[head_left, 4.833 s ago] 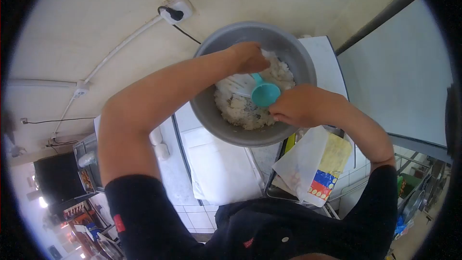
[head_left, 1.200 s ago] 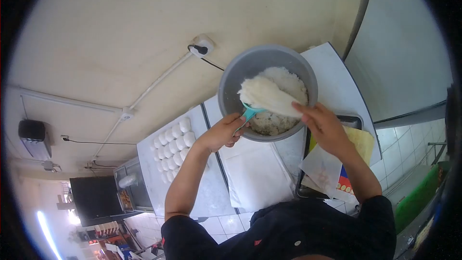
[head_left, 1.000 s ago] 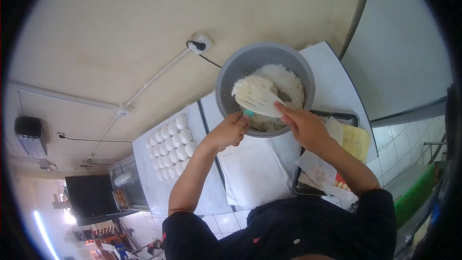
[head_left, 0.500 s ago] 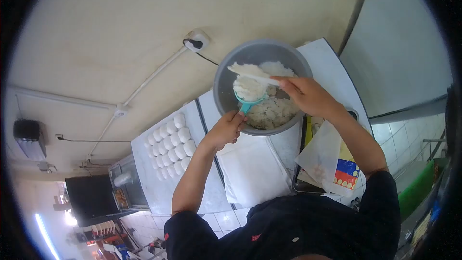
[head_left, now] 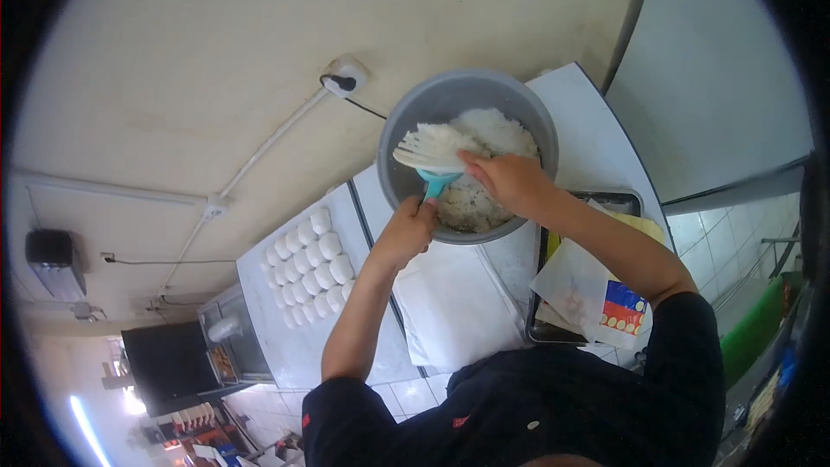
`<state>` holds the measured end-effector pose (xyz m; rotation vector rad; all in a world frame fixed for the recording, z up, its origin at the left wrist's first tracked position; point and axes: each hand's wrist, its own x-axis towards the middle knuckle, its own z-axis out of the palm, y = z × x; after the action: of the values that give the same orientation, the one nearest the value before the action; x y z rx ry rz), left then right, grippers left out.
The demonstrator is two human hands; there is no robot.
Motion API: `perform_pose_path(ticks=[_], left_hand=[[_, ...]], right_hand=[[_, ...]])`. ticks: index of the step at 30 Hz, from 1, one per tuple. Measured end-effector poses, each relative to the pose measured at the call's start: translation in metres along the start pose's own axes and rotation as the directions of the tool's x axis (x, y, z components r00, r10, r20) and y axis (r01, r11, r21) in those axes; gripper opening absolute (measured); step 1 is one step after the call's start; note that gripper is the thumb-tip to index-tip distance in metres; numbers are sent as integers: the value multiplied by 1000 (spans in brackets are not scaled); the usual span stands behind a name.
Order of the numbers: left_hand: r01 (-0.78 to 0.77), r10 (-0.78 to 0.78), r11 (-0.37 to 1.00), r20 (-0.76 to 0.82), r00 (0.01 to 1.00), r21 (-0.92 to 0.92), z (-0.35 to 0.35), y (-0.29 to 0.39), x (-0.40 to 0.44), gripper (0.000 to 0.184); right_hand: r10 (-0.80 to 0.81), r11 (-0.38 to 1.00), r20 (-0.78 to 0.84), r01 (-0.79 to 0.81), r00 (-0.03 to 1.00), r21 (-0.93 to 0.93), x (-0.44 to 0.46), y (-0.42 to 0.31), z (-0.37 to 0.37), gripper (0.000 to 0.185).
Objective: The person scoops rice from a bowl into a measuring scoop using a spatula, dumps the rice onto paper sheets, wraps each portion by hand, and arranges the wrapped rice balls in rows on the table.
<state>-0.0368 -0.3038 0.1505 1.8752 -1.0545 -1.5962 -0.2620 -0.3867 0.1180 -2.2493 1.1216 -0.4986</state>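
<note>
1 grey basin (head_left: 411,104) stands at the far side of the worktop (head_left: 596,134), with loose white rice (head_left: 506,131) inside. the left hand (head_left: 405,232) grasps the handle of a teal scoop (head_left: 438,183), which is held up over the near left part of the basin. the right hand (head_left: 510,183) grips a white slotted paddle (head_left: 415,158), laid across above the scoop with rice clinging to it. the paddle hides most of the scoop's bowl, so i cannot tell how full it is or whether the 2 tools touch.

the step in hand looks like loading the scoop with rice and pressing it in. the next move seems to call for a steady left hand, scoop mouth up, while the right hand draws the paddle level over the rim so that surplus falls back into the basin.

to the left, white rounded mounds (head_left: 316,264) sit in rows; near the basin lies a stack of white sheets (head_left: 454,311); to the near right is a dark tray (head_left: 640,205).
</note>
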Motion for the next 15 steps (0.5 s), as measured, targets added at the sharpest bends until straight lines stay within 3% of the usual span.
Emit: perform_pose_path(ticks=[4,7,10,13,15], left_hand=[[1,-2,1000,-33,999,-30,1,-12,-2,37],[-7,5,999,-59,998,-34,-4,-4,-14,38],[-14,10,995,-41,999,-103,-14,-3,-14,38],[-10,15,986,24,1000,-169,-17,4,-15,37],[-24,22,991,-19,1000,-134,-13,8,-18,35]], right_hand=[[-6,1000,-112,9,994,23,29,38,19,38],[50,986,-159,-23,986,167,36,40,-9,37],[7,992,-124,9,992,123,11,-6,-35,40],[-89,990,-97,98,991,102,-19,-29,-16,40],[-50,998,-128,54,991,27,-16,-28,-8,40]])
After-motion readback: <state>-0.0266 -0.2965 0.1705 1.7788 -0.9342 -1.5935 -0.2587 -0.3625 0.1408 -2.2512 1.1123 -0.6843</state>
